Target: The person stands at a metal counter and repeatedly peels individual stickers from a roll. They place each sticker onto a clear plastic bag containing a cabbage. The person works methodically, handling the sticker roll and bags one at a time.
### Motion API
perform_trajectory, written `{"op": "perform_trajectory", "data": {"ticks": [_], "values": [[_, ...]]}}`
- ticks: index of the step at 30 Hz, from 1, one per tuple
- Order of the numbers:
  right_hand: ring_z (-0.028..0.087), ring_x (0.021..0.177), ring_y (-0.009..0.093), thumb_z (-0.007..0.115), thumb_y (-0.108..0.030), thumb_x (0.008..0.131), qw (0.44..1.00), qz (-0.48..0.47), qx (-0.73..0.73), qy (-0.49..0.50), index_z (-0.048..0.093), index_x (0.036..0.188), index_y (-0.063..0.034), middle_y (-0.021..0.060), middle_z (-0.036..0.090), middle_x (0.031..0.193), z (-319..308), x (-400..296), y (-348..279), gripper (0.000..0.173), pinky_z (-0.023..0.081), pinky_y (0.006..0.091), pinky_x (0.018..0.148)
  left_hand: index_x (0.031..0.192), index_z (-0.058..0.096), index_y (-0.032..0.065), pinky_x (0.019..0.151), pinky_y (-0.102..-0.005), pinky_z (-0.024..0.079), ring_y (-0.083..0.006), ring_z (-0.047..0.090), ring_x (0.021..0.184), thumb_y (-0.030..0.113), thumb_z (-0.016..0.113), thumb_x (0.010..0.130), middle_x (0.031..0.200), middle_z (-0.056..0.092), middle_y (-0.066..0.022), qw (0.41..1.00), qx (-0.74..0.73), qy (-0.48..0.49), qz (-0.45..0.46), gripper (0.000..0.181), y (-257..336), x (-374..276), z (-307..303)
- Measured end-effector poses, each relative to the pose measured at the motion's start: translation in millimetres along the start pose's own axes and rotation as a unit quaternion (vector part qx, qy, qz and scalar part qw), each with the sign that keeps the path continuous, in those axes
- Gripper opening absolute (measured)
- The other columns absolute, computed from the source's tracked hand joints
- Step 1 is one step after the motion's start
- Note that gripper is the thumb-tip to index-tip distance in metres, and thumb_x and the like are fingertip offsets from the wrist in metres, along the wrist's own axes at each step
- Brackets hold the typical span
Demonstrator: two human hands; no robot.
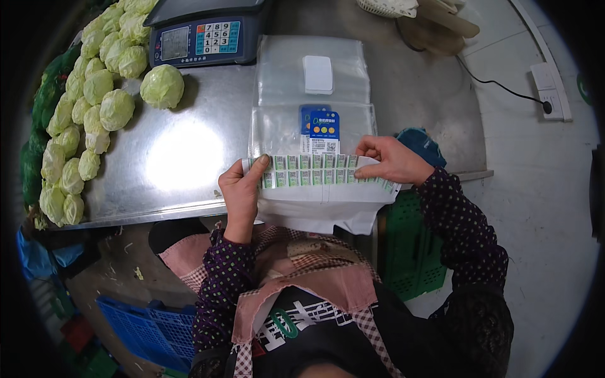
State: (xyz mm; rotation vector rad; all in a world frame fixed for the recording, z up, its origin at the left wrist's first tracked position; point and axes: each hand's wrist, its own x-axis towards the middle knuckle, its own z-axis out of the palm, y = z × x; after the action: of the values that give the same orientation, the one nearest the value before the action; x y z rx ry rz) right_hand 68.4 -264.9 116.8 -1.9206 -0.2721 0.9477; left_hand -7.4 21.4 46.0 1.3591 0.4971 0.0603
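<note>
A sheet of small green-and-white stickers (310, 177) spans the space between my hands at the table's front edge. My left hand (243, 191) pinches its left end, thumb on top. My right hand (390, 159) holds the right part, its thumb on the stickers and the fingers curled. White backing paper (321, 212) hangs below toward my apron. Just beyond the sheet lie clear plastic bags (279, 130) with blue-and-white printed labels (324, 130). Farther back, another stack of clear bags (283, 71) bears a blank white label (318, 74).
Pale green cabbages (99, 85) are piled at the left of the steel table (189, 189), beside a digital scale (205, 40). A teal cloth item (421, 145) lies beyond my right wrist. Green crates (411, 250) and a blue plastic pallet (151, 330) stand below.
</note>
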Motion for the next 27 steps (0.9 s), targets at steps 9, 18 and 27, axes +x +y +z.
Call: {"op": "perform_trajectory", "data": {"ticks": [9, 18, 27], "values": [[0.065, 0.082, 0.032, 0.070, -0.029, 0.080, 0.966, -0.129, -0.215, 0.069, 0.068, 0.102, 0.0001, 0.0168, 0.068, 0.089, 7, 20, -29, 0.037, 0.051, 0.0377, 0.077, 0.084, 0.071, -0.0023, 0.054, -0.0184, 0.037, -0.0016, 0.047, 0.061, 0.013, 0.074, 0.084, 0.069, 0.062, 0.0038, 1.000, 0.025, -0.003, 0.016, 0.015, 7, -9, 6], [0.064, 0.076, 0.027, 0.070, -0.016, 0.076, 0.942, -0.077, -0.325, 0.025, 0.066, 0.084, -0.0047, 0.0096, 0.068, 0.084, 39, 38, -34, 0.014, 0.049, 0.0367, 0.065, 0.087, 0.071, -0.0038, 0.057, -0.0189, 0.042, -0.0035, 0.053, 0.062, 0.010, 0.072, 0.084, 0.072, 0.066, -0.0007, 0.998, 0.060, -0.013, -0.031, 0.014, -1, -9, 8], [0.057, 0.065, 0.009, 0.069, -0.016, 0.083, 0.988, 0.000, 0.066, 0.143, 0.064, 0.089, 0.0018, 0.0028, 0.064, 0.077, 17, 58, -30, 0.019, 0.046, 0.0234, 0.056, 0.082, 0.069, -0.0028, 0.051, -0.0216, 0.040, -0.0036, 0.051, 0.059, 0.016, 0.075, 0.083, 0.072, 0.065, 0.0002, 0.985, 0.104, -0.080, -0.111, 0.019, -13, 1, -9]]}}
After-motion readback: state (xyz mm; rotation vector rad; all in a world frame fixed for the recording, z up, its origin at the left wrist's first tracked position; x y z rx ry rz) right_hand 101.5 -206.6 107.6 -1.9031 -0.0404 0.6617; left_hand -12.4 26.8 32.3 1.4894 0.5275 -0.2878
